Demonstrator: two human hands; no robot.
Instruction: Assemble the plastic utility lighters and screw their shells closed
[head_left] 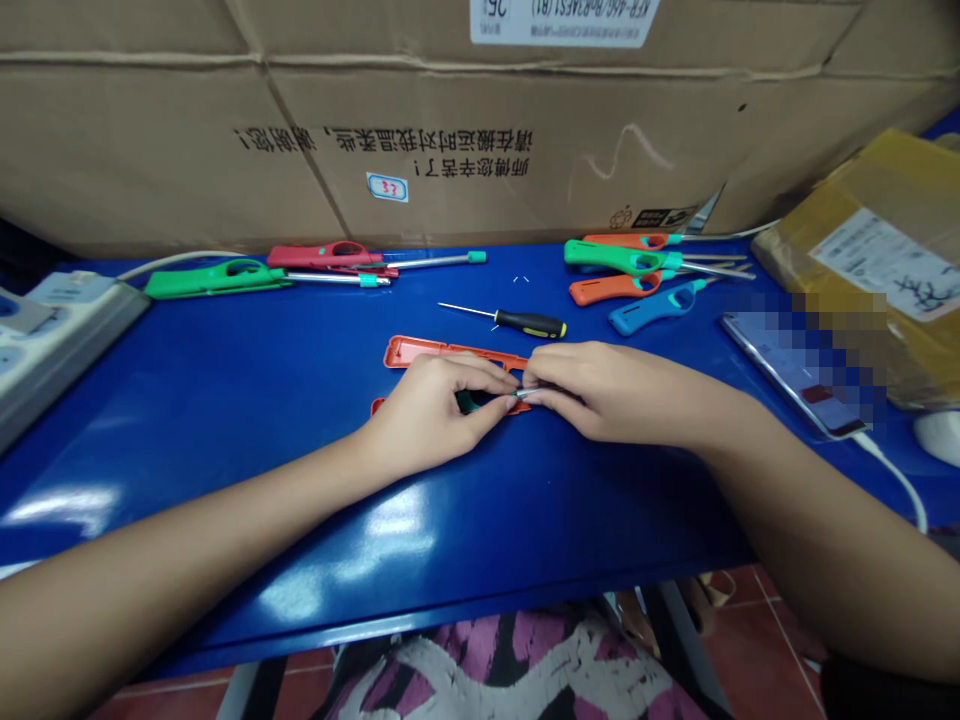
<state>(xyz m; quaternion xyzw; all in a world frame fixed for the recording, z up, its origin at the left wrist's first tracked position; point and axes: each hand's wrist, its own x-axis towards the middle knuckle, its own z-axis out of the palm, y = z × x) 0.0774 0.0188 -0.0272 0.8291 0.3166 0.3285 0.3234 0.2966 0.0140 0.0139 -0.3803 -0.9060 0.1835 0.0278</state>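
In the middle of the table my left hand (427, 415) and my right hand (592, 385) meet fingertip to fingertip. Both pinch a thin metal tube (530, 392), its far end hidden in my right fingers. A dark green part (468, 400) shows through the gap between my left thumb and forefinger; whether it joins the tube is hidden. Behind my left hand lies an opened orange lighter casing half (420, 350). More orange casing (377, 406) peeks out on the near side, mostly covered by that hand.
A black and yellow screwdriver (531, 324) lies beyond my hands. Red (315, 256) and green (210, 280) lighters rest at back left, several others, one blue (652, 308), at back right. A power strip (75, 330), phone (802, 375), taped parcel (870, 260) and large carton (450, 120) surround them.
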